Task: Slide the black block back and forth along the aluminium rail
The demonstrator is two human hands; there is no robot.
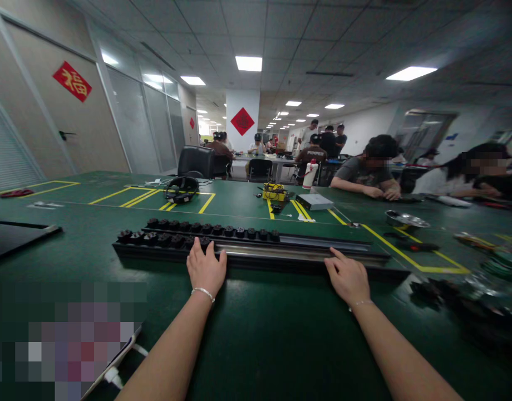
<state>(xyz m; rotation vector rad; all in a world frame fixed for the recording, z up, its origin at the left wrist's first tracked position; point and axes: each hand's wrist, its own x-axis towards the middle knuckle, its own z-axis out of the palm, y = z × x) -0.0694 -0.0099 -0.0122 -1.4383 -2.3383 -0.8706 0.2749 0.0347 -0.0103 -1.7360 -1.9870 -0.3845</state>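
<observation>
A long black rail [276, 257] with a shiny metal channel lies across the green table in front of me. Dark knobby round parts [151, 238] fill its left portion. My left hand [206, 266] rests at the rail's near edge, fingers spread, its fingertips by the last of these parts. Farther right, my right hand [348, 277] touches the rail with its index finger stretched out and the other fingers partly curled. Behind runs a second rail [323, 243], with a row of similar black parts [216, 229] along its left and middle.
On the green table [264, 334] stand a black headset [181, 190], a yellow wire-wrapped block [275, 192], a grey box [314, 200] and a metal bowl [406, 219]. A heap of black parts [448, 301] and a plastic bottle [506, 264] lie right. People sit across the table.
</observation>
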